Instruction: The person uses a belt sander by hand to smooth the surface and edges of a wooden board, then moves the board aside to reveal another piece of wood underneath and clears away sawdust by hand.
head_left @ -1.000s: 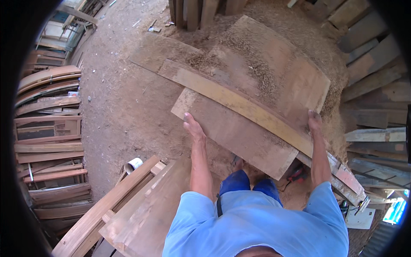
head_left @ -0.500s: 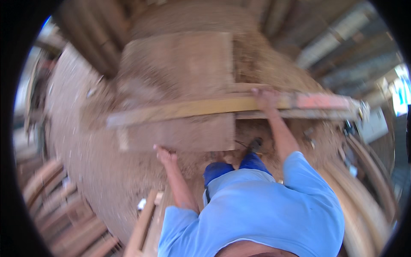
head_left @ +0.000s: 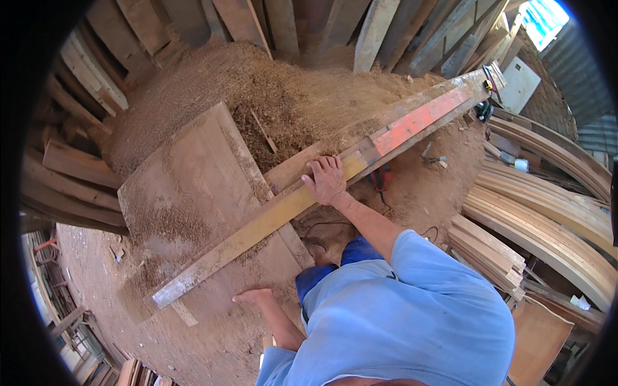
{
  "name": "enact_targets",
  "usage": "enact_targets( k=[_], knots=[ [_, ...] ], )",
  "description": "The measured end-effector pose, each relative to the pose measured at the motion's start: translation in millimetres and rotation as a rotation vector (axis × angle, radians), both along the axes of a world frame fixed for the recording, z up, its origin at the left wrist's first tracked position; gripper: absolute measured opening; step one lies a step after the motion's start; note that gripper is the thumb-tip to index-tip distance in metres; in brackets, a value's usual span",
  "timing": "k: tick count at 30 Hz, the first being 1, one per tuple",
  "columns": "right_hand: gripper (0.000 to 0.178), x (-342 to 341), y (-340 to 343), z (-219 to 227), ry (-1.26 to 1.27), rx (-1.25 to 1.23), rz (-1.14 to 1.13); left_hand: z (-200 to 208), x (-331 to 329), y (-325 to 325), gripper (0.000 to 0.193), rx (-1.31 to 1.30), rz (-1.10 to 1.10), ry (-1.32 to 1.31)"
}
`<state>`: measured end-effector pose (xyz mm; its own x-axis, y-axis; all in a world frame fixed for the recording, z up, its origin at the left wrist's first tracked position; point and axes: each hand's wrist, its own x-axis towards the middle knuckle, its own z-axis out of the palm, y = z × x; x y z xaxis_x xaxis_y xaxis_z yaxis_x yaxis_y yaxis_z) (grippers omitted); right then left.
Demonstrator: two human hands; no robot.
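Observation:
A long wooden beam, painted partly yellow and partly orange, with a worn whitish end, lies diagonally across a sawdust-covered wooden panel. My right hand is on the yellow stretch near the orange part, its fingers bent over the far edge and the thumb apart. Nearer to me, my left hand is held by the panel's near edge, fingers extended and pointing left, with nothing in it. Whether it touches the panel I cannot tell. Another timber runs alongside the beam's far side.
Sawdust is heaped behind the panel. Upright planks lean along the back, and curved timbers are stacked at left. At right are long stacked boards. A red-and-black tool with a cable lies below the beam.
The view has turned, so the beam and panel now appear slanted, and the picture is sharper. My right hand stays on the beam; my left hand remains by the panel's near edge.

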<state>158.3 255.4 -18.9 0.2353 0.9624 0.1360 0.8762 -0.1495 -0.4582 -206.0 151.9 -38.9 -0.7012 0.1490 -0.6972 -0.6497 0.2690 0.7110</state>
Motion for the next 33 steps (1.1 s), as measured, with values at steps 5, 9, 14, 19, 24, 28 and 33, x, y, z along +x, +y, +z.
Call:
enact_targets(
  k=[5,9,14,19,24,28,33],
  knots=[
    [0.048,4.1,25.1,1.6,-0.035,0.025,0.036,-19.2,-16.8,-10.8,0.098,0.071,-0.125,-0.101],
    [0.046,21.6,14.6,-8.6,-0.018,-0.023,-0.005,24.2,33.0,21.6,0.096,-0.309,-0.019,-0.010],
    [0.037,-10.4,36.7,9.7,-0.041,-0.124,0.076,-64.1,-62.0,-29.0,0.086,-0.147,0.078,-0.007],
    [0.031,23.1,23.0,-11.6,-0.187,0.068,0.048,-1.5,3.1,3.3,0.094,-0.080,-0.090,-0.135],
    [0.036,-10.3,24.9,-13.9,-0.213,-0.138,0.057,-0.9,-63.4,-51.2,0.095,-0.328,-0.611,0.819],
    [0.046,9.2,28.9,-7.6,-0.255,-0.320,-0.034,36.7,-32.0,-51.1,0.087,-0.394,-1.000,1.387],
    [0.061,-29.2,18.1,-6.7,-0.239,-0.292,-0.083,40.6,15.5,-61.5,0.086,-0.015,-1.485,1.512]
  ],
)
